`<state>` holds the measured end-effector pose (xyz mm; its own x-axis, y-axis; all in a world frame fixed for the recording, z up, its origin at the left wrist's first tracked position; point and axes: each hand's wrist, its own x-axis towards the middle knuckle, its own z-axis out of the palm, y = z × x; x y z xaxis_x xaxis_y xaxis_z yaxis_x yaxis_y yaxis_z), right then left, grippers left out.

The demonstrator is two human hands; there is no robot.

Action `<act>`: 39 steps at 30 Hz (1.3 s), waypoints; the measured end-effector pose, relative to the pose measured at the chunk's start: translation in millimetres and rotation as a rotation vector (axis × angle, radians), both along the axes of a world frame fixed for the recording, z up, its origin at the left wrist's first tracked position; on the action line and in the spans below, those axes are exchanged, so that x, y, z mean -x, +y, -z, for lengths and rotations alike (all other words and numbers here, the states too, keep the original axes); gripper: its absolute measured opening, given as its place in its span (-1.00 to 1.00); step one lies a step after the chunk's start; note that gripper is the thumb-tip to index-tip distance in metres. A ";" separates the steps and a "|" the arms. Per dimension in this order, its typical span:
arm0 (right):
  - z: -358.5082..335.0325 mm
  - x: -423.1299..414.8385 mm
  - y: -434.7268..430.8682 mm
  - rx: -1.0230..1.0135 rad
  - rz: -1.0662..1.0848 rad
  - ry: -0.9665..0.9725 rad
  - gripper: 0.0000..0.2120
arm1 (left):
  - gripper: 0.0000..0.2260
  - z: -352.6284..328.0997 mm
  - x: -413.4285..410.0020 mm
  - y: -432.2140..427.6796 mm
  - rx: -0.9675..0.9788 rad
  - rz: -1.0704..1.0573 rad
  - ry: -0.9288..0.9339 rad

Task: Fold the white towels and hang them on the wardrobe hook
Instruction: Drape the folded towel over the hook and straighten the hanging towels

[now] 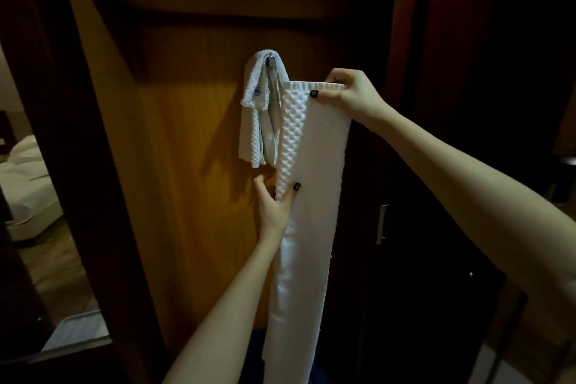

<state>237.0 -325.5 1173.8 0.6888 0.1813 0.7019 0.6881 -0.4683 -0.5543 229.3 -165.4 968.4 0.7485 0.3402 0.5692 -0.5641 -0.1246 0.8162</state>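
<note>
Held towel: a long white towel (314, 196), folded into a narrow strip, hung straight down in front of the wooden wardrobe panel (193, 165), just right of the hook (271, 60).
Right hand: the right hand (349, 93) pinched the strip's top edge near its right corner, thumb on the front and fingers curled behind.
Left hand: the left hand (274, 206) gripped the strip's left edge partway down, thumb on the front face.
Hung towel: a second white towel (255, 109) was draped over the hook, both ends hanging, right beside the held strip's upper left.
Surroundings: a metal handle (382, 224) sat on the dark door at right; a bed (21, 184) showed at far left.
</note>
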 end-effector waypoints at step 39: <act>-9.7 -148.1 -63.0 -0.253 0.228 -0.106 -0.84 | -0.43 72.5 -112.7 29.5 -1.088 0.088 0.278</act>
